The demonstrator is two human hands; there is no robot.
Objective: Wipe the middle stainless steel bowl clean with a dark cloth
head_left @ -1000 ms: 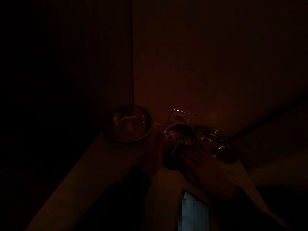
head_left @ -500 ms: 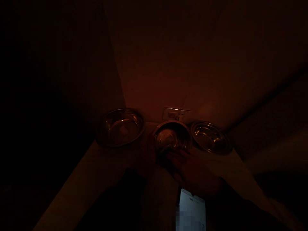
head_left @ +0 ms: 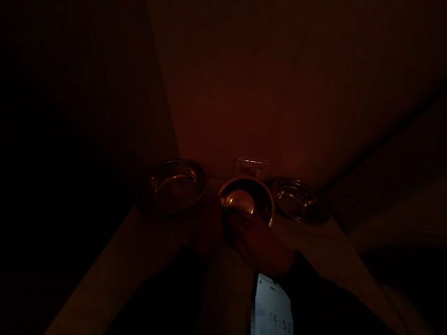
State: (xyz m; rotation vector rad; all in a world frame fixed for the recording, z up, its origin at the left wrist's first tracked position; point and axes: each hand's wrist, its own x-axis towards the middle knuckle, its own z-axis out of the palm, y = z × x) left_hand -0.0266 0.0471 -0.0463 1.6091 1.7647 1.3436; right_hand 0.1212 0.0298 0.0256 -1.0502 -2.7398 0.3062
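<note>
Since a second ago the right hand [head_left: 260, 242] has slid left off the gap between bowls. Its fingers [head_left: 237, 218] now lie close together over the near rim of the middle bowl [head_left: 249, 197]. It's too dark to tell if they actually grip it. The palm faces down, with the wrist and dark sleeve running back to the near right. The left hand [head_left: 209, 228] sits against that bowl's left side, finger state unreadable. Count is three steel bowls in a row on the counter [head_left: 139, 260] at the far corner. The left bowl [head_left: 174, 186] and right bowl [head_left: 296, 200] both stand just beside the middle one. One lit phone [head_left: 274, 304] sits near the right wrist.
</note>
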